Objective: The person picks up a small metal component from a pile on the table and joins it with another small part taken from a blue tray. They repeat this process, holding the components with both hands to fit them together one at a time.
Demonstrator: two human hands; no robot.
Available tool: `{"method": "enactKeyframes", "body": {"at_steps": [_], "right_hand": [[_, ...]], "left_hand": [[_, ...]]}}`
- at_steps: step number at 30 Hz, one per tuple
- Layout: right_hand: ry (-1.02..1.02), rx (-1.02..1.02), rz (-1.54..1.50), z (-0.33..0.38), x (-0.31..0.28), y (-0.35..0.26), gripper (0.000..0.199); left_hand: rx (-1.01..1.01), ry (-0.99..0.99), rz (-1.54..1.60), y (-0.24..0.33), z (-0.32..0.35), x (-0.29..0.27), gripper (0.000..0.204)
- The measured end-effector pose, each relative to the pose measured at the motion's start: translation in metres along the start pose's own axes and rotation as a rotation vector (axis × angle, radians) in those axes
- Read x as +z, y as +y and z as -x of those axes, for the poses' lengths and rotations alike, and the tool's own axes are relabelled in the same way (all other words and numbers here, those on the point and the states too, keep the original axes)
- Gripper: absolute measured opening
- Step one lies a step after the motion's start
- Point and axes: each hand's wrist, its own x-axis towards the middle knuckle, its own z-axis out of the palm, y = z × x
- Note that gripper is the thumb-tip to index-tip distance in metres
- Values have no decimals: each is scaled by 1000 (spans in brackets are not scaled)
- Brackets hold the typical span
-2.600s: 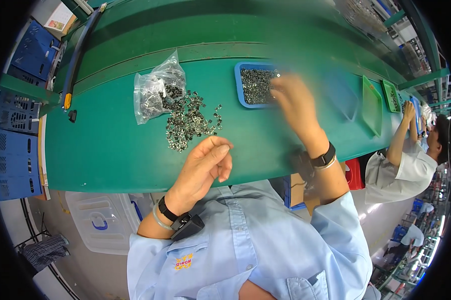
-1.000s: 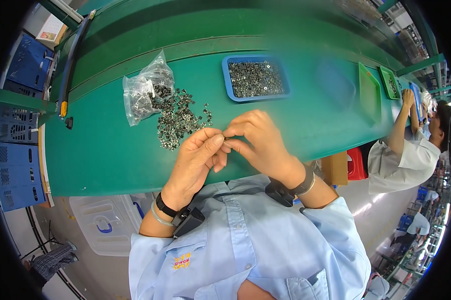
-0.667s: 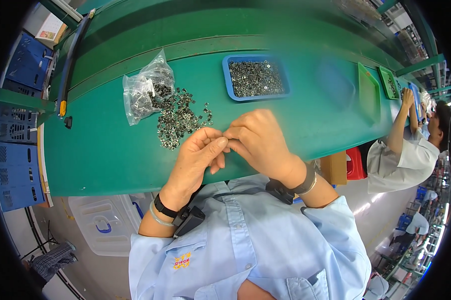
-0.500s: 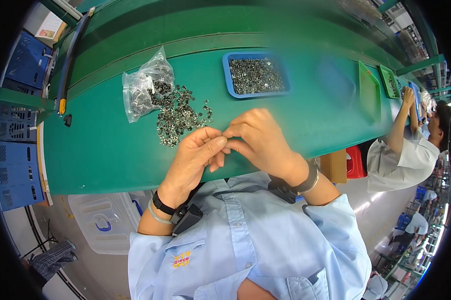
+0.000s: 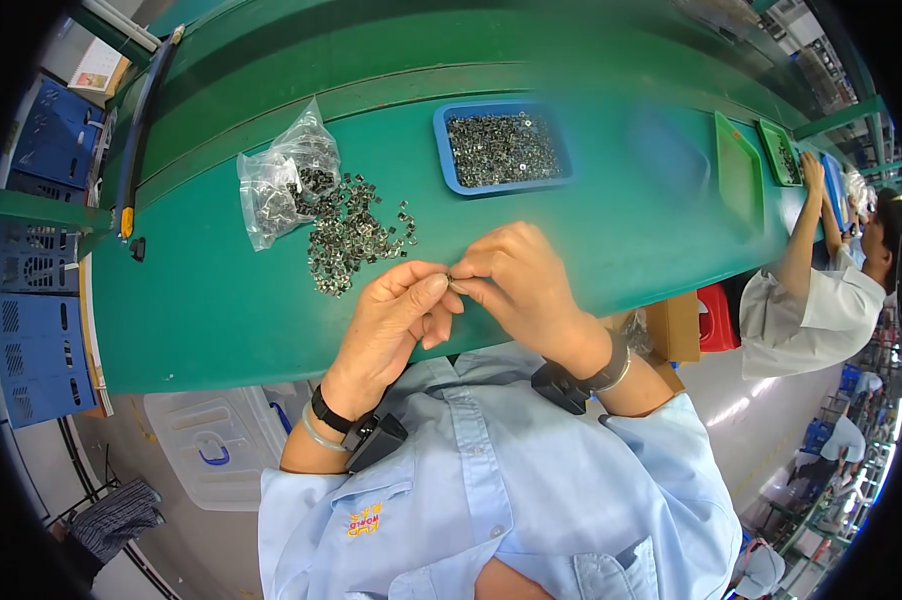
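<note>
Right over the near edge of the green bench [image 5: 221, 310], the left hand [image 5: 396, 320] and right hand [image 5: 516, 285] meet fingertip to fingertip, pinching a tiny metal part [image 5: 450, 279] between them; the part is too small to make out its shape. Both hands are closed on it, the left thumb and forefinger from one side, the right fingers from the other. Just beyond the left hand lies a loose pile of small dark metal parts [image 5: 351, 235], spilling from a clear plastic bag [image 5: 281, 180] that lies on the bench to the left. Beyond the right hand stands a blue tray [image 5: 449, 178] filled with similar small metal pieces, well apart from the pile. Each wrist wears a dark band, and the sleeves are light blue. Farther right on the bench lie two green trays [image 5: 736, 175], and a co-worker [image 5: 821, 300] in a white shirt leans over the bench there, arms reaching onto it. Blue crates [image 5: 31, 300] stand at the far left, and a clear plastic bin [image 5: 216, 450] sits under the bench.
</note>
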Motion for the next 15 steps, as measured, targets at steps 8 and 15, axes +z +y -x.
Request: {"method": "enactKeyframes", "body": {"at_steps": [8, 15], "right_hand": [[21, -20, 50, 0, -1, -3, 21], [48, -47, 48, 0, 1, -4, 21]], "left_hand": [[-15, 34, -14, 0, 1, 2, 21], [15, 33, -13, 1, 2, 5, 19]]}}
